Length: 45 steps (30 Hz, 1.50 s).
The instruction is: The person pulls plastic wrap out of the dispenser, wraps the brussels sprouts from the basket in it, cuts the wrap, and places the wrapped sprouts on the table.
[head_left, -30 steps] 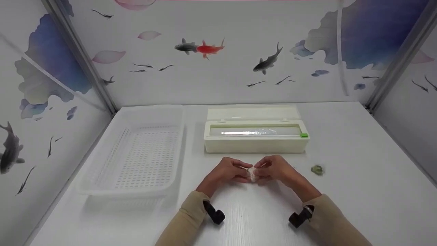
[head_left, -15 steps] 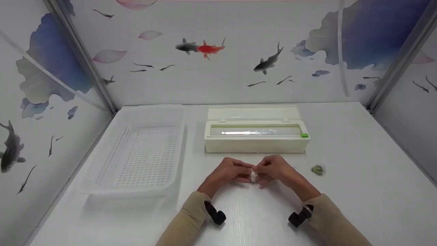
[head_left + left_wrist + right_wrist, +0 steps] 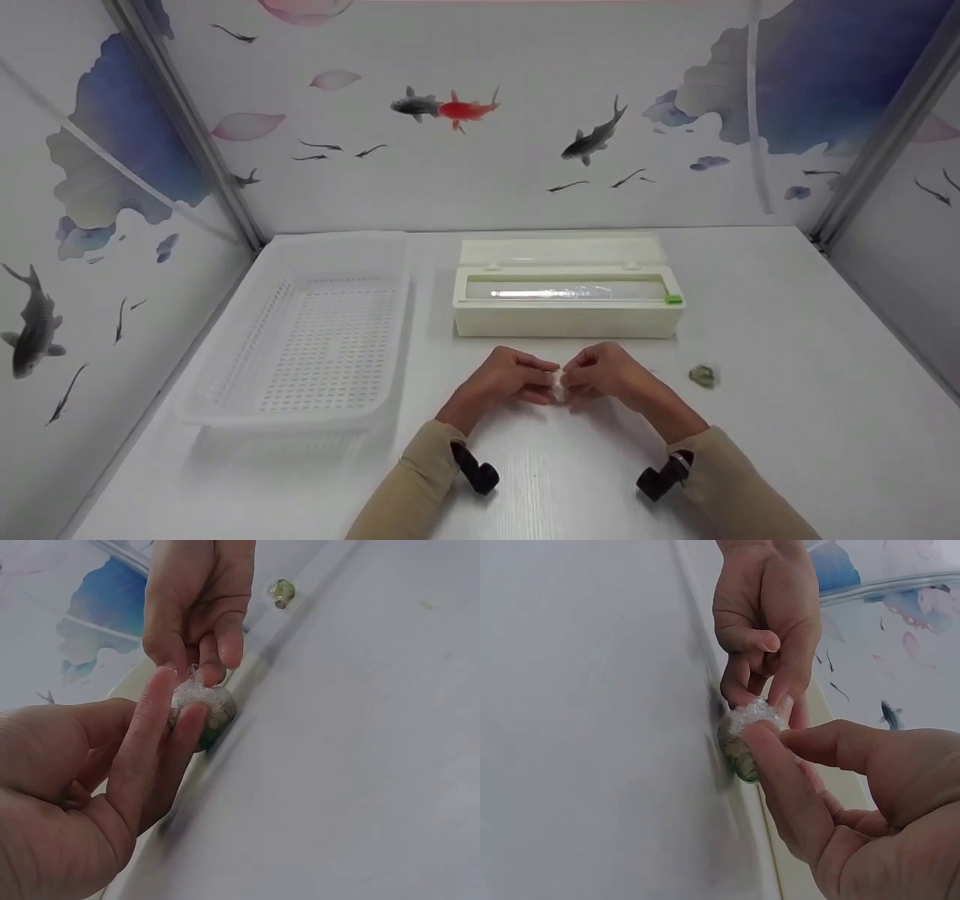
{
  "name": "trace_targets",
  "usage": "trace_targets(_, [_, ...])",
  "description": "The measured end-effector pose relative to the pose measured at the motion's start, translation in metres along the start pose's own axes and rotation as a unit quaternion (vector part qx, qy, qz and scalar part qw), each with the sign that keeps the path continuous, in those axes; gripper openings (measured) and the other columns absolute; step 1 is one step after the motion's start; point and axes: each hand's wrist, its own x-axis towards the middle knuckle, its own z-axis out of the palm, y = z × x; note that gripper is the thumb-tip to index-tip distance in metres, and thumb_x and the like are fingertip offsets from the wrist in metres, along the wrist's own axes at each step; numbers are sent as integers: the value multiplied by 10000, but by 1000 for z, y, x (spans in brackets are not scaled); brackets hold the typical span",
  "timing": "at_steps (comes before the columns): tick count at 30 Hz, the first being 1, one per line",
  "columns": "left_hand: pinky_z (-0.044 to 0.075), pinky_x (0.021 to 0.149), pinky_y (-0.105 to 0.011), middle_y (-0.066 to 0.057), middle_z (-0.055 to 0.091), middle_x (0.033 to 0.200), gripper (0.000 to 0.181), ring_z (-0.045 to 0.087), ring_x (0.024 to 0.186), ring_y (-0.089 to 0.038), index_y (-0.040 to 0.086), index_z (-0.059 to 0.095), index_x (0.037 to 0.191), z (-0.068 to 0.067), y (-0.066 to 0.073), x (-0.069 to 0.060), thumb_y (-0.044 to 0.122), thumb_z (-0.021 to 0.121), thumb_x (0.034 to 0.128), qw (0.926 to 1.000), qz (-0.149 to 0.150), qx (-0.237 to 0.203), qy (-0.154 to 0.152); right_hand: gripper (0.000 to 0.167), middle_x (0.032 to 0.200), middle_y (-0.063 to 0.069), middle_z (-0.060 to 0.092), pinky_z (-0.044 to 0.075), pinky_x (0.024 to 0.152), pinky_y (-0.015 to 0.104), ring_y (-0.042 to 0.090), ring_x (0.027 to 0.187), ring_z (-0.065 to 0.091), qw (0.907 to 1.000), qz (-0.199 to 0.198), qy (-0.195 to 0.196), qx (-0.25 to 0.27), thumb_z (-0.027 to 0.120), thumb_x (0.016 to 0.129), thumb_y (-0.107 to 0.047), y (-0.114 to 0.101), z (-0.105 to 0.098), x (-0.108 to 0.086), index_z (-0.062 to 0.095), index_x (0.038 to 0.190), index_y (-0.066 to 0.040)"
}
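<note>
In the head view my left hand (image 3: 512,375) and right hand (image 3: 606,373) meet over the table, fingertips around a small lump in clear cling film (image 3: 558,385). Both wrist views show the lump closer: greenish and pale beneath, with the crumpled film (image 3: 201,696) bunched on one side. My left fingers hold it from one side, while my right thumb and fingers pinch the gathered film (image 3: 756,716). What the lump is cannot be told. A similar green wrapped piece (image 3: 703,376) lies on the table right of my right hand.
Just beyond my hands stands a cream cling film dispenser (image 3: 568,322), its lid (image 3: 562,249) raised and a green slider (image 3: 674,298) at its right end. A white perforated basket (image 3: 296,416) sits to the left. Patterned panels (image 3: 480,180) enclose the table.
The fingers of my right hand have shifted slightly at the gathered film, and both hands stay at the lump. The head view has shifted a little; other things have not moved.
</note>
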Motion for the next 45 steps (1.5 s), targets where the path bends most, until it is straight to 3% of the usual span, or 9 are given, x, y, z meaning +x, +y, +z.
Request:
trace_targets(8, [637, 720, -275, -172, 765, 1016, 219, 769, 788, -201, 16, 756, 1120, -3, 1, -2, 41, 641, 935, 9998, -48, 138, -130, 226, 949, 57, 741, 591, 793, 256, 150, 829, 732, 9989, -163, -438, -84, 756, 886, -166, 5, -5, -3, 674, 1033, -15])
trace_targets(16, [637, 711, -277, -132, 750, 986, 212, 763, 738, -192, 16, 761, 1095, 2, 4, -2, 0, 660, 909, 9999, -100, 23, 66, 218, 872, 38, 755, 568, 782, 244, 133, 791, 727, 9998, -40, -110, -132, 797, 839, -141, 3, -1, -2, 679, 989, -35])
trace_targets(25, [636, 743, -279, -159, 765, 1021, 239, 771, 776, -201, 24, 754, 1111, 1, 2, -2, 1, 703, 879, 9997, -42, 179, -189, 288, 916, 45, 771, 551, 860, 278, 151, 850, 735, 9994, 36, -324, -153, 815, 827, -187, 8, -6, -4, 696, 1048, -45])
trace_targets(30, [640, 721, -284, -181, 768, 955, 279, 749, 730, -176, 24, 755, 1094, 1, 0, -2, -46, 738, 825, 9997, 6, 72, -236, 337, 913, 30, 713, 573, 814, 264, 136, 813, 719, 9994, 7, -259, -216, 852, 791, -169, 6, -3, -4, 673, 1043, -33])
trace_targets(38, [639, 662, -287, -174, 769, 953, 253, 715, 636, -146, 25, 758, 1080, 2, 0, -3, -35, 729, 836, 9997, 76, 188, -97, 277, 848, 36, 674, 629, 719, 286, 148, 731, 739, 9999, -30, -131, -95, 819, 806, -75, 2, 5, -3, 626, 993, -8])
trace_targets(45, [638, 639, -301, -151, 771, 999, 270, 713, 634, -146, 42, 751, 1106, 1, -1, -6, 5, 747, 838, 9989, 228, 328, -257, 285, 869, 37, 702, 617, 707, 279, 141, 752, 720, 9994, -72, -276, -185, 816, 832, -175, 6, 0, -3, 653, 1009, -22])
